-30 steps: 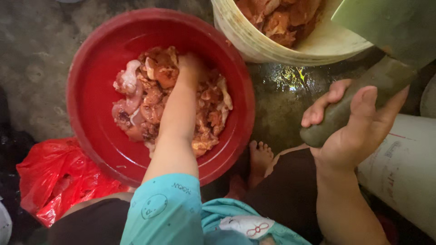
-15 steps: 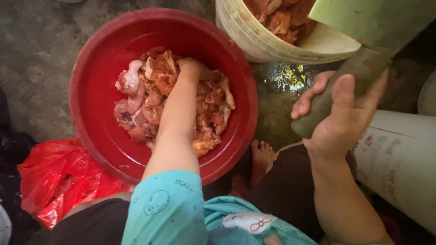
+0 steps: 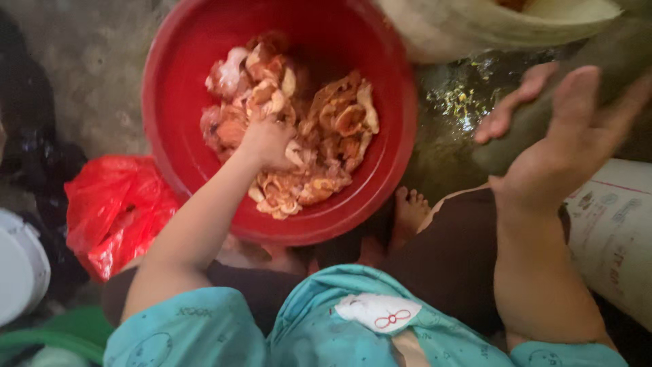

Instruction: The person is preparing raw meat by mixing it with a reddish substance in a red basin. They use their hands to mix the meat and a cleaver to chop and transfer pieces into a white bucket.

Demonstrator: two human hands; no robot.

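Note:
A red plastic basin [image 3: 176, 95] on the wet ground holds several pieces of raw meat [image 3: 333, 129]. My left hand [image 3: 268, 143] is down in the basin, fingers closed on a piece of the meat near the pile's middle. My right hand [image 3: 564, 149] is raised at the right, wrapped around the thick greenish handle [image 3: 543, 115] of a cleaver; its blade is out of view past the top edge. A bare foot [image 3: 411, 211] shows just below the basin's rim.
A cream bucket [image 3: 475, 27] stands at the top right, touching the basin. A crumpled red plastic bag [image 3: 115, 211] lies at the left. A white printed sack [image 3: 618, 238] lies at the right. White and green containers [image 3: 20, 272] sit at the lower left.
My left hand has pulled back from the far side of the meat pile toward its near middle and closed on a piece. The cleaver handle has stayed in my right hand.

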